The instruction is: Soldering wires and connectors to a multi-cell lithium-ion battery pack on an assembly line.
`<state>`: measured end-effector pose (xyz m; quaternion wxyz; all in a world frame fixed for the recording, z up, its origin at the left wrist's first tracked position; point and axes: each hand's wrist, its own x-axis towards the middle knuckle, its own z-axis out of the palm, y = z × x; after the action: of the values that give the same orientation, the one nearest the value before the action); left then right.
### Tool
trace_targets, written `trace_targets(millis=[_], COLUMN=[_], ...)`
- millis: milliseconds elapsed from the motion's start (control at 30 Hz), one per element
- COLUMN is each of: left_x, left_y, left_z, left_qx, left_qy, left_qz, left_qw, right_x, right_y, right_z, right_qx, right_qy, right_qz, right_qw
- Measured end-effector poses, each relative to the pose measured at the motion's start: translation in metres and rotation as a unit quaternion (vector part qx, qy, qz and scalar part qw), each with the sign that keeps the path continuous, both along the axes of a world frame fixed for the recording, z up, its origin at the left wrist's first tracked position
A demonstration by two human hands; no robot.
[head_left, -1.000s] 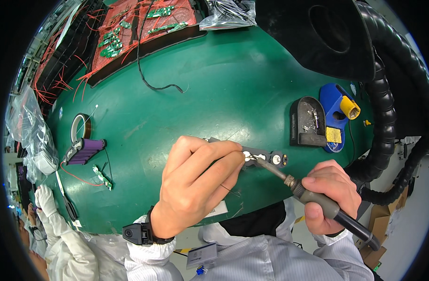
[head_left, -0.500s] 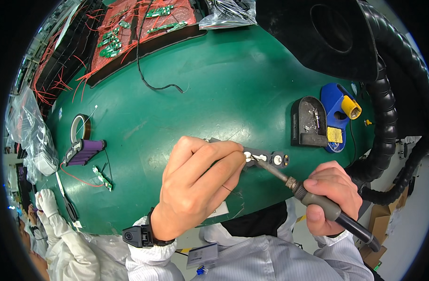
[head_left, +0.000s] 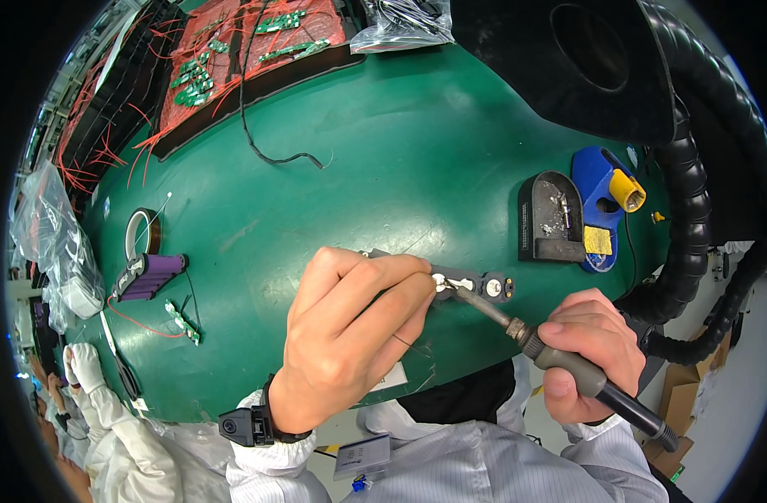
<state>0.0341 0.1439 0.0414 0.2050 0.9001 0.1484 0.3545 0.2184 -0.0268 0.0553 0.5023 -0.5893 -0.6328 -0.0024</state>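
Observation:
My right hand (head_left: 597,352) is wrapped round the grey handle of a soldering iron (head_left: 568,369). Its metal tip reaches left onto a dark grey piece (head_left: 507,289) with several round silvery contacts, lying on the green bench. The tip rests at or just above the contacts nearest my left hand. My left hand (head_left: 354,327) is closed in a pinch over the left end of that piece, its fingertips close to the iron's tip. Whatever sits between those fingertips is hidden behind the hand.
On the left are a purple battery pack (head_left: 153,277), a small green circuit board (head_left: 182,323), tape (head_left: 143,233) and scissors (head_left: 125,377). At right stand a blue iron holder (head_left: 593,184) and a black tray (head_left: 530,218). A black hood (head_left: 517,75) overhangs the back right. A co-worker's gloved hand (head_left: 86,365) shows left.

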Motion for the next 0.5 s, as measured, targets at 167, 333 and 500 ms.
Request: trace_targets(millis=[167,333,500], left_x=[0.0004,0.0007,0.0016], left_y=[-0.0004,0.0000,-0.0010], left_z=[0.0022,0.0056,0.0066], left_qx=[-0.004,-0.010,-0.021], left_qy=[0.007,0.018,0.023], left_qz=[-0.001,-0.002,0.002], left_qw=[1.000,1.000,0.999], right_x=[0.0009,0.0004,0.0014], right_y=[0.0005,0.0017,0.0006], right_z=[0.0010,0.0030,0.0050], right_qx=[-0.003,-0.007,-0.020], right_qy=[0.002,0.002,0.001], right_qz=[0.002,0.005,0.007], right_qw=[1.000,1.000,1.000])
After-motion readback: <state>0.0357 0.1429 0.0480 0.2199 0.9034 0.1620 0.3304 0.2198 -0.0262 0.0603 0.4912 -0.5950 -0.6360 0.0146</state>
